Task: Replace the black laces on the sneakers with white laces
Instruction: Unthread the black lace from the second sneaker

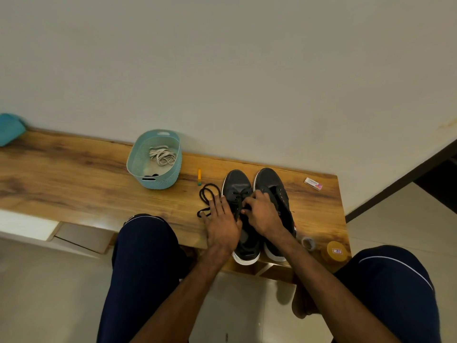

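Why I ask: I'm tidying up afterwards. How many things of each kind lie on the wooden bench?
Black sneakers with white soles: 2
Black lace, looped beside them: 1
Teal plastic basket: 1
Bundle of white laces in it: 1
Orange-and-green stick: 1
White packet: 1
Yellow round tub: 1
Greyish tape roll: 1
Teal object, far left: 1
Total: 10
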`<state>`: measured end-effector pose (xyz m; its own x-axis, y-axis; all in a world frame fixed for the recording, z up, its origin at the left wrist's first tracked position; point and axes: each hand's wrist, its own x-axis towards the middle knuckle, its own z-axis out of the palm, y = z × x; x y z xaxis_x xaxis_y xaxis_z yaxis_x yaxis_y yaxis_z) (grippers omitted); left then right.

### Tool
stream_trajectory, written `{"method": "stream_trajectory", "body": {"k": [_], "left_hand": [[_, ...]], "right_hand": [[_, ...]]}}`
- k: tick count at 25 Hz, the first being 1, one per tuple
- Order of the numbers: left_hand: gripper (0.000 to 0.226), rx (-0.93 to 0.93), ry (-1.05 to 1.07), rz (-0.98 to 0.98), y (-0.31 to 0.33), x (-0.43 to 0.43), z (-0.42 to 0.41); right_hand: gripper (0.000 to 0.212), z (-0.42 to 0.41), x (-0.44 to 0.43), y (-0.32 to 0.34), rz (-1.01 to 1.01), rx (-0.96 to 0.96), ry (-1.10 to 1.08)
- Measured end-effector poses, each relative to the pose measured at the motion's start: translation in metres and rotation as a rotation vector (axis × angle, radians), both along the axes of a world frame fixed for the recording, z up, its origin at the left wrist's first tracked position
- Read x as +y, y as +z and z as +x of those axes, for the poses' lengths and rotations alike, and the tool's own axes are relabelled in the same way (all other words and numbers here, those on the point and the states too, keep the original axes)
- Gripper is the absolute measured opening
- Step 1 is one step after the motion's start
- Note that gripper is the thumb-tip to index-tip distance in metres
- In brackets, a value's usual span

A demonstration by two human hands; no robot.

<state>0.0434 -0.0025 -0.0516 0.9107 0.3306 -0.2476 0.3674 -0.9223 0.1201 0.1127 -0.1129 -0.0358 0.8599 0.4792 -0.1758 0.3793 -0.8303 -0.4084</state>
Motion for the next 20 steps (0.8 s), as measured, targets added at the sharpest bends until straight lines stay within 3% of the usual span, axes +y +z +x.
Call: {"method": "stream_trajectory", "body": {"k": [2,5,7,11,14,16,18,20], "left_hand": [[0.081,0.013,-0.006,0.033,0.000,0.000,0.000],[0.082,0.019,0.012,0.038,0.000,0.001,-0.001],[0.083,0.024,0.010,0.037,0.000,0.000,-0.001],[0.079,0.021,-0.014,0.042,-0.003,-0.003,0.000],[0.076,0.011,-0.023,0.030,-0.006,-0.005,0.000],[0.077,0.016,-0.018,0.023,-0.006,-0.005,0.000],[0.080,0.024,-0.009,0.031,-0.004,-0.005,0.001],[0.081,0.030,0.007,0.025,-0.002,-0.005,0.001]], "right_hand": [[0.015,0.009,-0.004,0.009,0.132,0.160,-0.032],[0.042,0.020,-0.016,0.032,0.654,0.525,-0.309],[0.042,0.019,-0.023,0.034,0.732,0.507,-0.354],[0.022,0.017,-0.014,0.023,0.156,0.169,-0.040],[0.035,0.009,-0.010,0.027,0.009,-0.017,0.041],[0.029,0.003,-0.007,0.022,-0.060,-0.137,0.067],[0.016,0.002,-0.003,0.024,0.148,-0.094,-0.005],[0.016,0.011,-0.011,0.041,0.668,0.146,-0.218]]}}
